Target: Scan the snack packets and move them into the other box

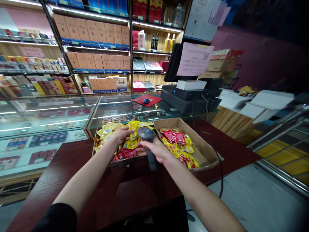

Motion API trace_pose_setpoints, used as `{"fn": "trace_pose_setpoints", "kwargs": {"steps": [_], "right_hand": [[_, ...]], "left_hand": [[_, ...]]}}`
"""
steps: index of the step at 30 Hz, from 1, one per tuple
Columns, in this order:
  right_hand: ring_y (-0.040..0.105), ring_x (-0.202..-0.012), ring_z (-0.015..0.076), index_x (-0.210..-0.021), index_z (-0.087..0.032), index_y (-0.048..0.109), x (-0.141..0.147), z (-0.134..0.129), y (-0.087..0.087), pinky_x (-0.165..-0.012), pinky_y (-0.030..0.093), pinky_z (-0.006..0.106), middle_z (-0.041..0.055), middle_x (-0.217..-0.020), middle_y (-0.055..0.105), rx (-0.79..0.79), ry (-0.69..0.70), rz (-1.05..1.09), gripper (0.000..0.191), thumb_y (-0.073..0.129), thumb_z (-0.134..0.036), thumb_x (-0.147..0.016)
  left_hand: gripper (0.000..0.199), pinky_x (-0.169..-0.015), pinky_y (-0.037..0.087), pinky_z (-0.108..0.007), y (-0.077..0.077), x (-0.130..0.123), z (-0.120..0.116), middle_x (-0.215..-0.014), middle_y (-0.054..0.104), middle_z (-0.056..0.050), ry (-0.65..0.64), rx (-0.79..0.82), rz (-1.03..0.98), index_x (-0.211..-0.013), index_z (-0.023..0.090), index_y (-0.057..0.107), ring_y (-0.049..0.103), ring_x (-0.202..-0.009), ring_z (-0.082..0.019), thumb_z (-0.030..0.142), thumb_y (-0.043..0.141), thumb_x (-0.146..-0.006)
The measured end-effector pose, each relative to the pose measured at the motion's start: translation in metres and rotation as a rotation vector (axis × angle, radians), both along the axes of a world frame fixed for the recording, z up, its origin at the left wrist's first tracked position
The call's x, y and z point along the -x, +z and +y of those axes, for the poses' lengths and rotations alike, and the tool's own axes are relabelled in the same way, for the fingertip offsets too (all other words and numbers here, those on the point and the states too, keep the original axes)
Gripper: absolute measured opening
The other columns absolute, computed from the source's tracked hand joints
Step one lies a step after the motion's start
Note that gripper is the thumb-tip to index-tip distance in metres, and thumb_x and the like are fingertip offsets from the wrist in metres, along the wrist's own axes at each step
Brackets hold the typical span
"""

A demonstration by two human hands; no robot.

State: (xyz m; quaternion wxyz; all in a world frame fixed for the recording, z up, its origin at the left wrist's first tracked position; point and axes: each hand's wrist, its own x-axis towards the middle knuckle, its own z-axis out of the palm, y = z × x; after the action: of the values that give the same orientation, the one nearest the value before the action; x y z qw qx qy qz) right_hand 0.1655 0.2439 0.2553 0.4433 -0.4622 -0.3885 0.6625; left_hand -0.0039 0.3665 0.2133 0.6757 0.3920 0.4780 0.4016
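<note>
My left hand [122, 134] reaches over a shallow cardboard tray [125, 164] and pinches a yellow snack packet [134, 130] by its edge. Many yellow and red packets lie loose in that tray. My right hand [156, 149] is wrapped around the handle of a grey handheld barcode scanner [147, 145], whose head points up and left toward the yellow packet. The scanner does not appear to touch the packet. To the right stands a larger open cardboard box [193, 135], also holding yellow and red packets [176, 145].
Both boxes rest on a dark red counter [72, 167]. A black scanner cable [217, 161] hangs over its right edge. Behind stand a glass display case [45, 119], a black till with monitor [185, 96], a mouse on a red mat, and shelves of boxed goods.
</note>
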Motion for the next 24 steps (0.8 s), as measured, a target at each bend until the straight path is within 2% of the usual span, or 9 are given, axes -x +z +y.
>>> {"fn": "trace_pose_setpoints", "kwargs": {"steps": [5,11,17,24], "right_hand": [[0.068,-0.061,0.0169,-0.086,-0.018,0.054,0.018,-0.039,-0.025,-0.048,0.054,0.023,0.001,-0.073,0.063,-0.102,-0.024,-0.127,0.029,0.07,-0.036,-0.07],[0.068,-0.057,0.0182,-0.081,-0.017,0.053,0.031,-0.06,-0.046,-0.044,0.054,0.025,0.0004,-0.068,0.059,-0.132,-0.034,-0.116,0.033,0.066,-0.046,-0.071],[0.066,-0.053,0.0179,-0.08,-0.017,0.053,0.039,-0.06,-0.051,-0.04,0.052,0.025,-0.0007,-0.065,0.057,-0.136,-0.034,-0.147,0.033,0.065,-0.047,-0.072],[0.065,-0.052,0.0171,-0.08,-0.015,0.052,0.038,-0.059,-0.047,-0.042,0.053,0.025,-0.0016,-0.063,0.056,-0.17,-0.035,-0.156,0.035,0.063,-0.048,-0.074]], "left_hand": [[0.043,-0.048,0.048,-0.016,-0.007,0.003,0.0,-0.072,0.066,0.001,-0.018,0.004,-0.023,-0.089,0.017,0.059,0.061,-0.056,-0.009,0.015,0.084,-0.055],[0.045,-0.057,0.051,-0.02,-0.01,0.005,-0.001,-0.084,0.068,-0.002,-0.023,0.009,-0.074,-0.089,0.017,0.058,0.064,-0.067,-0.011,0.016,0.085,-0.053],[0.04,-0.054,0.051,-0.019,-0.005,0.005,-0.003,-0.082,0.069,-0.001,-0.039,0.015,-0.094,-0.086,0.017,0.06,0.064,-0.065,-0.011,0.014,0.084,-0.054],[0.036,-0.055,0.053,-0.021,-0.004,0.006,-0.004,-0.085,0.07,-0.005,-0.046,0.016,-0.109,-0.087,0.015,0.063,0.066,-0.065,-0.013,0.013,0.082,-0.057]]}}
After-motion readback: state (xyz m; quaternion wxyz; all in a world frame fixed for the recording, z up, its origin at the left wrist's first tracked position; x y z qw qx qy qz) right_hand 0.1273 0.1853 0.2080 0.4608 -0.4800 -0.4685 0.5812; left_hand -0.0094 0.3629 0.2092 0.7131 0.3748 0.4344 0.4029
